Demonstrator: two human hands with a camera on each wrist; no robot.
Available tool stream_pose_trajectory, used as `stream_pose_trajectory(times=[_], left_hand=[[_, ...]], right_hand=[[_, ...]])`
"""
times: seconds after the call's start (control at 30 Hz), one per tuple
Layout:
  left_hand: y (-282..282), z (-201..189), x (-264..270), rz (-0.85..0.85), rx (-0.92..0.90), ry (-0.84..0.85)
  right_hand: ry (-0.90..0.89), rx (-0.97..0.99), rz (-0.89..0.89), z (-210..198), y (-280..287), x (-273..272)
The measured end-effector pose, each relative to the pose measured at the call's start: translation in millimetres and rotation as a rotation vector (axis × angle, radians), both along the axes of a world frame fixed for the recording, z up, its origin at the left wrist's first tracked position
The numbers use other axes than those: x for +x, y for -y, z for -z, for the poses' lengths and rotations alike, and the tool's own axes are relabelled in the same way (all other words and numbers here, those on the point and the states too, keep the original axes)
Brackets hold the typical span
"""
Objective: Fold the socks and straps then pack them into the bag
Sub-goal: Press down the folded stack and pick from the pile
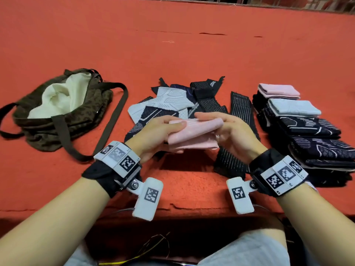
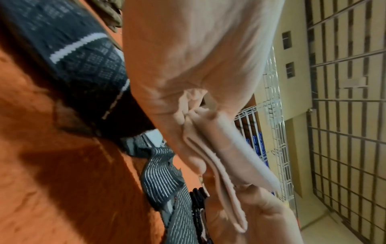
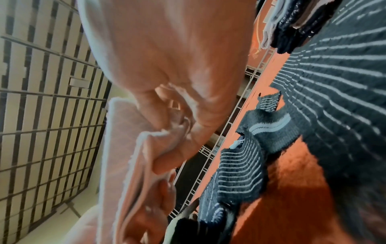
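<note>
Your left hand and right hand each had a grip clamped on the pink sock, held folded above the red surface. Beyond lay unfolded socks and straps, folded ones stacked right, the open bag left.

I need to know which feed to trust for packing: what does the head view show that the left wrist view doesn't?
Only the head view shows the open olive-brown cloth bag with cream lining and the stack of folded socks on the right. Only the left wrist view shows the folded layers' edges side-on. Both show the pale pink sock held by the left hand and right hand above the red carpet.
</note>
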State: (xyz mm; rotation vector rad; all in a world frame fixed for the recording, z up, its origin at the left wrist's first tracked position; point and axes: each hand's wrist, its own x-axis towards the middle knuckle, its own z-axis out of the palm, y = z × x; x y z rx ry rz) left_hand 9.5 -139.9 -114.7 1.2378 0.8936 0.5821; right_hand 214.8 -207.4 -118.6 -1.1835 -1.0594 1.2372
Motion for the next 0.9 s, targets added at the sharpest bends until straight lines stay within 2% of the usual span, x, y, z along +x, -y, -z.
stream_pose_trajectory(times=[0.07, 0.13, 0.23, 0.3, 0.43, 0.53, 0.7, 0.9], left_hand=[[0.0, 3.5, 5.6, -0.07, 0.054, 0.022], [0.1, 4.6, 10.5, -0.125, 0.096, 0.062], [3.2, 2.8, 22.0, -0.178, 0.192, 0.086], [9.2, -2.9, 33.0, -0.209, 0.203, 0.124], [27.6, -23.0, 68.2, -0.202, 0.177, 0.193], [38.1, -37.8, 103.5, -0.177, 0.087, 0.205], [60.0, -56.7, 161.4, -0.031, 0.02, 0.194], [93.2, -44.8, 226.0, 0.039, 0.059, 0.082]], right_hand=[[-0.155, -0.08, 0.021, -4.9, 1.5, 3.6], [-0.174, -0.172, 0.052, -9.6, 4.9, 6.1], [-0.056, -0.221, 0.043, -15.2, 10.6, 8.5], [0.019, -0.159, 0.075, -22.9, 15.3, 15.9], [0.285, -0.042, 0.146, -49.2, 31.2, 45.1], [0.334, -0.018, 0.276, -71.8, 52.7, 73.6], [0.332, -0.032, 0.576, -91.2, 98.9, 132.4], [0.589, -0.058, 0.789, -71.2, 141.0, 184.0]])
